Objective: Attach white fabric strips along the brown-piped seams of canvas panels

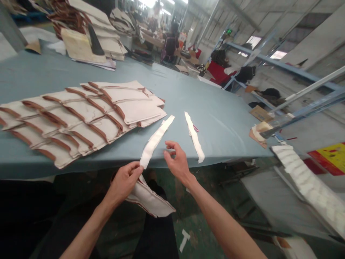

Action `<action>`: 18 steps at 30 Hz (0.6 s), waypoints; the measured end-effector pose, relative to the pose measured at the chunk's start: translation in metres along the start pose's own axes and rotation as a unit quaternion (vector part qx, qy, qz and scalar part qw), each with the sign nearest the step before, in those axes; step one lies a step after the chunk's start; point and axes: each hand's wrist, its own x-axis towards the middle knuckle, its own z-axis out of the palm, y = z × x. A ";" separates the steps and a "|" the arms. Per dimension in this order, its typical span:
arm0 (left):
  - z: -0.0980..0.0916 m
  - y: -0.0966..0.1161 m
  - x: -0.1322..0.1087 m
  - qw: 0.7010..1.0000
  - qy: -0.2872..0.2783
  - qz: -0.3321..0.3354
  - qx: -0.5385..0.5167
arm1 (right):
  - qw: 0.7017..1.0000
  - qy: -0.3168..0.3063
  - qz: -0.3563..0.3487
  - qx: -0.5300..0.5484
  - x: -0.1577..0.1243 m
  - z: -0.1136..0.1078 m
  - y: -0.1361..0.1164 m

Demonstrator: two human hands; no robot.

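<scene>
My left hand [126,181] is closed on a cream fabric piece [153,199] with brown edging, which hangs folded below the table's front edge. Its thumb and forefinger are at the near end of a white strip stack [155,142] lying on the table; whether they pinch that too I cannot tell. My right hand [176,162] hovers over the table edge, thumb and fingers apart, with nothing in it. To its right lies a second stack of white strips [194,138], beside a small pink-handled tool [195,128], partly hidden.
Overlapping cream fabric pieces with brown edges [81,115] cover the table's left side. The blue-green table [223,126] ends close to me. Farther back stand fabric stacks [99,36] and a dark cone [96,41]. White pieces [309,180] lie on a lower surface at right. People are in the background.
</scene>
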 end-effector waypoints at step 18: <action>-0.008 -0.005 -0.005 0.998 -0.036 0.017 -0.054 | 0.950 -0.133 -0.159 -0.234 -0.042 0.040 -0.028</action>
